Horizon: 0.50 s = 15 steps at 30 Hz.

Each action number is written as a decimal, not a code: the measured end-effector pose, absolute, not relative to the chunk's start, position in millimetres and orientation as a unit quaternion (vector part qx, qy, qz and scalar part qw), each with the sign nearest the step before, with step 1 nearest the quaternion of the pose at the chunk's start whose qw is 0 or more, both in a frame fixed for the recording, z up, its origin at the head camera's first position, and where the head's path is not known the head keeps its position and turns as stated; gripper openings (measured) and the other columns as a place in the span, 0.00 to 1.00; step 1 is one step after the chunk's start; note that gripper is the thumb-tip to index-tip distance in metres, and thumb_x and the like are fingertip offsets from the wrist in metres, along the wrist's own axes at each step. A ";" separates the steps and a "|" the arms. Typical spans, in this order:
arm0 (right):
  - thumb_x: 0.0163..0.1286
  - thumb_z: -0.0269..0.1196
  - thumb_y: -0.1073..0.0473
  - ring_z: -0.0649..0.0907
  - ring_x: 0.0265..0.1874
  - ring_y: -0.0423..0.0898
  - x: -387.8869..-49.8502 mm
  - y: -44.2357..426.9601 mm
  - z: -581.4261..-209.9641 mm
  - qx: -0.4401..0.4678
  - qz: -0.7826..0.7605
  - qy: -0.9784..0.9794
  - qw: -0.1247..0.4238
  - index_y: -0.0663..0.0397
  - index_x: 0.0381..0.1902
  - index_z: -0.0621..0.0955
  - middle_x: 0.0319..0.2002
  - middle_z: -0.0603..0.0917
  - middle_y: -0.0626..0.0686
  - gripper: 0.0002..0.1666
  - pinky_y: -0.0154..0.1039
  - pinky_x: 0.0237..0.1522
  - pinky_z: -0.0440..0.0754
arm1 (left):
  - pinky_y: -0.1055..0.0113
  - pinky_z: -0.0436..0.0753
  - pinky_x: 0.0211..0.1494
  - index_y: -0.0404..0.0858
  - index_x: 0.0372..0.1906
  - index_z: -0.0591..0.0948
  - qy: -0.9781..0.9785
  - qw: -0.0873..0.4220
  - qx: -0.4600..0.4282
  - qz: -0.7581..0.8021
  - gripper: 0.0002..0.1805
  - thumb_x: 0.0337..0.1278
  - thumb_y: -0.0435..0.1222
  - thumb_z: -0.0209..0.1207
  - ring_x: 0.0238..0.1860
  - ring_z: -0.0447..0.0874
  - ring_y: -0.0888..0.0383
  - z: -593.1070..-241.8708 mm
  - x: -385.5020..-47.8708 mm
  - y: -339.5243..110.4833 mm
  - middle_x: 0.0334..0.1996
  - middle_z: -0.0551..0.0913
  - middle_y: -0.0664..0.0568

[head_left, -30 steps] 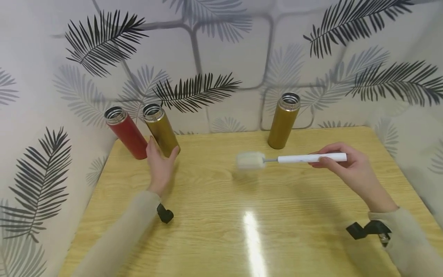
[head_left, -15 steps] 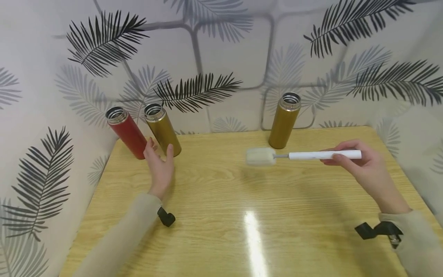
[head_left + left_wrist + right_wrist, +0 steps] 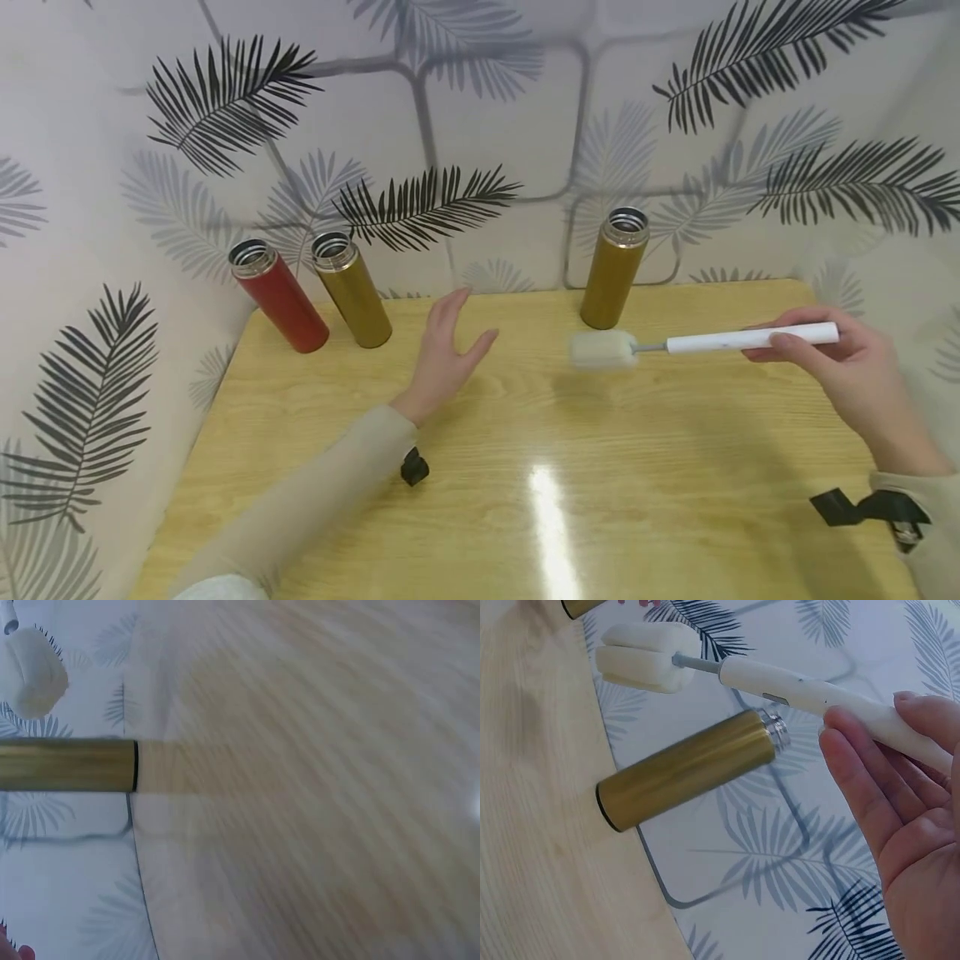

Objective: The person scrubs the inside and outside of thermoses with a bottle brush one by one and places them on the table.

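My right hand (image 3: pixel 855 375) grips the white handle of a bottle brush (image 3: pixel 750 337), held level above the table with its cream sponge head pointing left. In the right wrist view the thumb and fingers pinch that handle, and the sponge head (image 3: pixel 649 658) shows grooves. My left hand (image 3: pixel 442 358) is in the air over the table, thumb and fingers spread, holding nothing. Left of it stand a gold thermos bottle (image 3: pixel 351 296) and a red thermos bottle (image 3: pixel 281 300), both with no lid on. Another lidless gold thermos bottle (image 3: pixel 613 271) stands at the back, behind the brush.
The wood-grain table (image 3: pixel 465 508) runs back to a wall (image 3: pixel 502 125) with leaf-patterned covering. Black camera mounts sit on both wrists. A bright light reflection lies on the front middle of the table.
My left hand has left the left gold thermos bottle and moved right, toward the middle. My right hand has carried the brush farther right. The bottles stand where they were.
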State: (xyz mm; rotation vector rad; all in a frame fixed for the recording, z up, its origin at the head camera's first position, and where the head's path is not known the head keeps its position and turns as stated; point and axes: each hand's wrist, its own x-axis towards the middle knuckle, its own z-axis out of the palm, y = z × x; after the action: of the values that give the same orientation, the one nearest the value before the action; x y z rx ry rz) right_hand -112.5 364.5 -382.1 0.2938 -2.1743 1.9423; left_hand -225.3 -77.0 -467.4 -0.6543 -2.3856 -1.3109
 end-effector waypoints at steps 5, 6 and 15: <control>0.75 0.58 0.77 0.92 0.36 0.43 -108.5 375.1 -381.5 0.105 0.667 -0.728 0.113 0.75 0.52 0.78 0.42 0.92 0.51 0.10 0.27 0.47 0.84 | 0.46 0.69 0.75 0.37 0.80 0.63 -0.830 0.106 -0.227 -0.498 0.41 0.70 0.45 0.66 0.72 0.68 0.45 -457.0 -244.4 -30.9 0.71 0.69 0.40; 0.75 0.58 0.77 0.92 0.35 0.44 -107.9 376.7 -382.4 0.110 0.674 -0.722 0.111 0.76 0.52 0.77 0.42 0.92 0.52 0.10 0.28 0.46 0.86 | 0.46 0.69 0.74 0.39 0.80 0.62 -0.829 0.097 -0.224 -0.503 0.41 0.70 0.46 0.66 0.72 0.68 0.45 -454.9 -248.0 -23.2 0.71 0.69 0.41; 0.75 0.55 0.79 0.91 0.35 0.45 -101.4 389.9 -390.5 0.116 0.676 -0.717 0.120 0.78 0.53 0.77 0.44 0.92 0.53 0.11 0.29 0.46 0.85 | 0.54 0.70 0.75 0.40 0.81 0.61 -0.830 0.048 -0.196 -0.520 0.47 0.64 0.51 0.70 0.74 0.67 0.50 -449.3 -281.3 46.9 0.75 0.66 0.46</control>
State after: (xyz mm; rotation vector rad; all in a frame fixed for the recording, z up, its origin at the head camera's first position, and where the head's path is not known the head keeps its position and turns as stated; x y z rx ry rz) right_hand -101.4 389.9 -390.5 0.3400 -2.0960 1.9762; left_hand -281.3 46.9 -449.3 -0.5965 -2.5309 -1.5865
